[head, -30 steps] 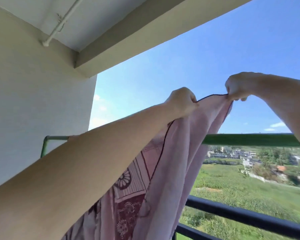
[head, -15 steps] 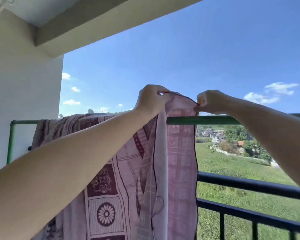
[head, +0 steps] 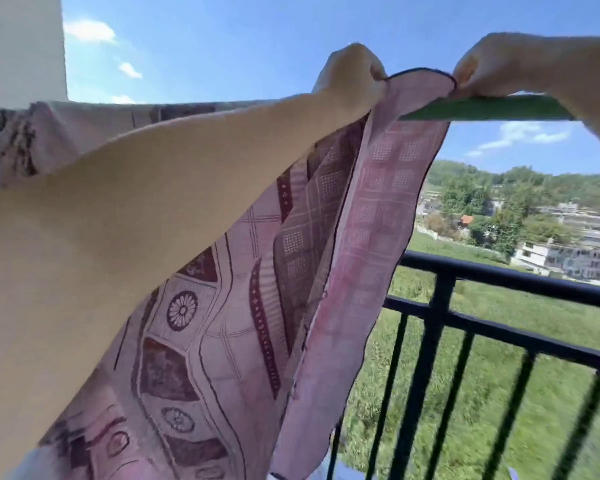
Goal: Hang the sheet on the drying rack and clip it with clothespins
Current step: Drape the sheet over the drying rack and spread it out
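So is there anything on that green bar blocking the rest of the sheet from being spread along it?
Nothing visible. Both hands, left hand and right hand, pinch the sheet's top edge right at the green bar, and the bare stretch of bar running right shows nothing on it. No clothespins are in view.

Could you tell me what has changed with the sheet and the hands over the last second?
Both hands carried the sheet's dark-trimmed edge rightward along the green rail and spread it a little. More of the sheet now lies draped over the rail to the left. Unchanged: the left hand and right hand still pinch that edge; no clothespins are visible.
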Motion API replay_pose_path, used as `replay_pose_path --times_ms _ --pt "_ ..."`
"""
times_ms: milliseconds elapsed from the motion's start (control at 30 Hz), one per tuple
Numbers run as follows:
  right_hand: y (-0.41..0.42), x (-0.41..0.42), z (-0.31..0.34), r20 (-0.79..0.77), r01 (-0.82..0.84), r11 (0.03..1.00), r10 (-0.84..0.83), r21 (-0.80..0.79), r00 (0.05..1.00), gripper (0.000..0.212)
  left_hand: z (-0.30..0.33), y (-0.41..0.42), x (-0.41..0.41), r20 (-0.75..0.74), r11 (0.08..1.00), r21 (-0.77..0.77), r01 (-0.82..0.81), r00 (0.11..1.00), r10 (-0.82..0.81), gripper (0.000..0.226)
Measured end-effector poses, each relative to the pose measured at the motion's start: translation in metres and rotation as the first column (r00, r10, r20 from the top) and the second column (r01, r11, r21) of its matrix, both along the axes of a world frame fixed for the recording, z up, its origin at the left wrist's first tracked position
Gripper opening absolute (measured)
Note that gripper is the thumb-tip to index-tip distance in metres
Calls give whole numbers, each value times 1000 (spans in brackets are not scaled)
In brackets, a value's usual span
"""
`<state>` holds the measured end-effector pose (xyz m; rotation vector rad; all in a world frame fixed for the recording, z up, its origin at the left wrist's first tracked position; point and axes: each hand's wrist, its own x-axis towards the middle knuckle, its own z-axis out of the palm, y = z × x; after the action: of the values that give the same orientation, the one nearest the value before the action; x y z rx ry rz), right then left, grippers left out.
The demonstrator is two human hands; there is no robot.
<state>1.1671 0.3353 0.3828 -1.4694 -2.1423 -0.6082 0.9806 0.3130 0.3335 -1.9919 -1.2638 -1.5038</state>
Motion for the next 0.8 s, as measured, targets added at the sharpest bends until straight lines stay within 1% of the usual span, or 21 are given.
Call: replay_pose_path --times_ms 67,133,200,233,300,400,467,500,533,567,600,667,733,800 --pt "-2 24 -4 -54 -35 999 33 -37 998 24 -12 0 32 5 999 11 -32 999 32 24" --pt "-4 36 -7 -80 -36 992 26 -121 996 30 -18 -5 57 18 998 23 -57 998 56 22" --pt "-17 51 -13 -110 -39 991 25 -126 994 34 -19 -13 78 6 996 32 -89 996 89 20" --pt "-24 57 -16 -145 -60 993 45 -102 988 30 -17 -17 87 3 994 38 -100 995 100 20" --pt "-31 70 -17 -205 -168 985 169 21 964 23 -9 -26 104 25 994 59 -97 995 95 23" --pt "-50 67 -26 -171 -387 914 403 122 899 35 5 -39 124 68 991 100 -84 995 77 24" --pt "-52 63 -27 -151 -393 897 425 200 893 41 7 -47 130 34 988 106 -111 994 108 18" --pt "-54 64 -26 -194 -372 895 422 247 886 38 5 -53 132 -7 986 102 -132 991 134 15" --pt "-55 65 -26 -261 -364 892 431 268 864 29 1 -59 134 -52 981 94 -167 984 172 17" --pt "-54 67 -27 -294 -354 893 430 277 854 23 -4 -65 136 -96 971 80 -227 967 235 22" --pt "-54 67 -29 -307 -351 896 426 273 851 20 -11 -69 139 -133 952 61 -299 943 304 27" --pt "-57 69 -33 -305 -307 916 380 259 874 22 -29 -71 146 -170 909 -29 -416 898 406 36" --pt "-59 79 -32 -303 -252 932 326 259 895 23 -47 -71 154 -164 871 -148 -468 880 445 45" --pt "-55 101 -26 -323 -188 949 266 253 908 22 -61 -73 160 -164 852 -186 -490 870 465 42"
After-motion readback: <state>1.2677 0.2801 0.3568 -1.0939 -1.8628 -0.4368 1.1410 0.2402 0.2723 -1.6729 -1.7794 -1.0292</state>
